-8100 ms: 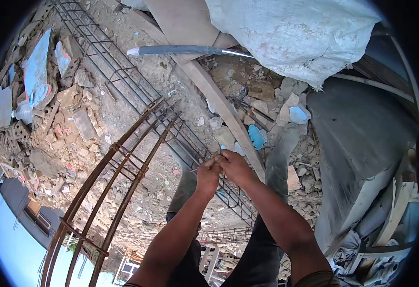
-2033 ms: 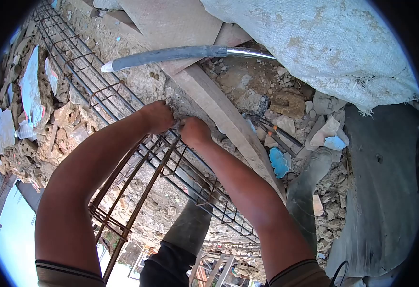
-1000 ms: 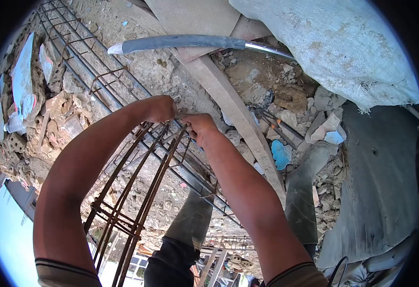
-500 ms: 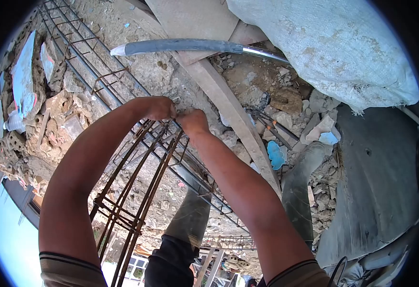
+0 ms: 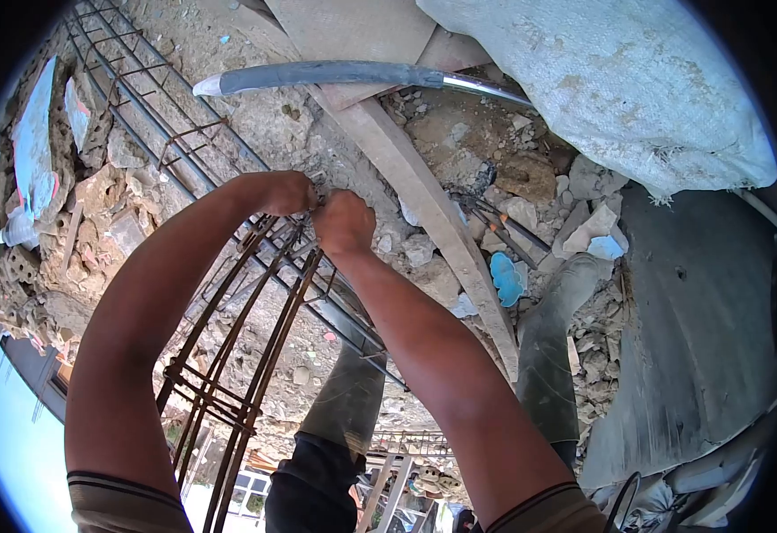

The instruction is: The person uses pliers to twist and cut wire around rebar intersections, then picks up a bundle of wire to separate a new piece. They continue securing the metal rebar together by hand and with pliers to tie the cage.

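My left hand point(image 5: 291, 193) and my right hand point(image 5: 346, 222) are both closed and nearly touching, over the spot where two steel bar cages meet. Whatever their fingers grip is too small and hidden to name. Below them, the rusty rebar cage point(image 5: 251, 320) runs down towards my body, with stirrups tied around its long bars. A second, greyer rebar cage point(image 5: 153, 133) crosses beneath it, from the upper left towards the lower right. Loose bar ends and thin wire crowd the crossing under my knuckles.
A wooden plank point(image 5: 424, 204) slants right of my hands. Beyond it lie pliers-like tools with orange marks point(image 5: 499, 226) and a blue plastic piece point(image 5: 507, 279). A grey-sleeved bar point(image 5: 317, 75) and a white sack point(image 5: 610, 89) lie ahead. Broken rubble point(image 5: 95, 213) covers the left.
My right hand has shifted slightly left and turned, its fist now more upright beside my left hand. My left hand stays closed at the crossing. The whole view has moved a little.
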The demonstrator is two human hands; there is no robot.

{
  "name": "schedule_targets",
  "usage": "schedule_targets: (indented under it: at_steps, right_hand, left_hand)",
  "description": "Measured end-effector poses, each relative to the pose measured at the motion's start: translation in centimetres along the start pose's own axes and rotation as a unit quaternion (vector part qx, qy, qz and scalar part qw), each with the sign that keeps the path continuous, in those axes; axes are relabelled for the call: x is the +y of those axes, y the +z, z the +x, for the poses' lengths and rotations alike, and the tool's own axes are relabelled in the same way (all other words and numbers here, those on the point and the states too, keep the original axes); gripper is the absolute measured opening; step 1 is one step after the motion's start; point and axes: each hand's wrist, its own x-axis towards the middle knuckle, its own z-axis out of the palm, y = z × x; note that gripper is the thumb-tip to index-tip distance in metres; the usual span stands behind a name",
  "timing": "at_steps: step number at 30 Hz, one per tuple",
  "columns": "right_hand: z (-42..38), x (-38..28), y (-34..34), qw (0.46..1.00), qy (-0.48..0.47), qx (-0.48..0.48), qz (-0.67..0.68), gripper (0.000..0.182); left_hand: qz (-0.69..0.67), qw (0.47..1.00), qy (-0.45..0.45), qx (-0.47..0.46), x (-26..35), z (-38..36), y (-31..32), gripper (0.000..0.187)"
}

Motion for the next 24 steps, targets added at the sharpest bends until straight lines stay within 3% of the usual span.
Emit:
schedule_targets:
  at_steps: [2, 4, 8, 10, 11, 13, 15, 16, 17, 18, 21, 22, 24]
  right_hand:
    - [0.2, 0.3, -0.8, 0.978, -0.176, -0.022, -0.11, 0.017]
    - [0.2, 0.4, -0.7, 0.962, -0.208, -0.04, -0.17, 0.015]
    - [1.5, 1.9, -1.0, 0.951, -0.266, -0.025, -0.155, 0.014]
    - [1.3, 2.2, -3.2, 0.947, -0.29, -0.101, -0.089, 0.021]
    - [0.0, 3.1, -5.3, 0.937, -0.329, -0.054, -0.103, 0.034]
    - [-2.0, 5.9, -10.6, 0.95, -0.306, 0.024, -0.046, 0.04]
    - [-1.6, 11.0, -17.0, 0.918, -0.278, 0.124, -0.256, 0.046]
    - [-1.4, 14.3, -19.2, 0.907, -0.239, 0.139, -0.317, 0.058]
    - [-1.7, 16.8, -20.8, 0.878, -0.231, 0.129, -0.399, 0.07]
    - [-2.0, 18.6, -22.0, 0.846, -0.253, 0.085, -0.461, 0.072]
    - [-0.7, 20.9, -21.9, 0.797, -0.263, 0.092, -0.536, 0.071]
    - [0.1, 20.5, -21.7, 0.796, -0.268, 0.092, -0.535, 0.071]
    - [0.8, 20.1, -21.7, 0.788, -0.203, 0.062, -0.578, 0.068]
  left_hand:
    - [-0.006, 0.999, -0.007, 0.033, 0.8, -0.3, -0.3, 0.02]
    - [-0.033, 0.997, -0.031, 0.067, 2.5, -1.9, -0.6, 0.019]
    - [-0.006, 0.998, -0.014, 0.055, 0.6, -0.8, -0.1, 0.021]
    - [-0.022, 0.997, 0.019, 0.077, 0.3, -0.3, 0.7, 0.024]
    - [-0.038, 0.993, 0.041, 0.102, -0.2, -0.5, 0.8, 0.027]
    - [-0.062, 0.994, -0.012, 0.087, 0.8, -1.2, 0.5, 0.034]
    - [-0.021, 0.997, -0.032, 0.07, 0.4, -0.7, 0.8, 0.038]
    - [-0.008, 0.998, -0.028, 0.059, 1.1, -1.3, 0.4, 0.039]
    - [0.031, 0.996, -0.002, 0.089, -0.5, 0.1, 1.5, 0.04]
    - [0.047, 0.996, 0.002, 0.076, 0.2, -0.8, 1.0, 0.04]
    - [0.115, 0.99, 0.031, 0.069, 0.9, -1.0, 1.2, 0.039]
    - [0.177, 0.98, 0.058, 0.074, 0.4, -0.6, 1.3, 0.039]
    - [0.158, 0.983, 0.061, 0.077, 0.1, -0.3, 1.8, 0.038]
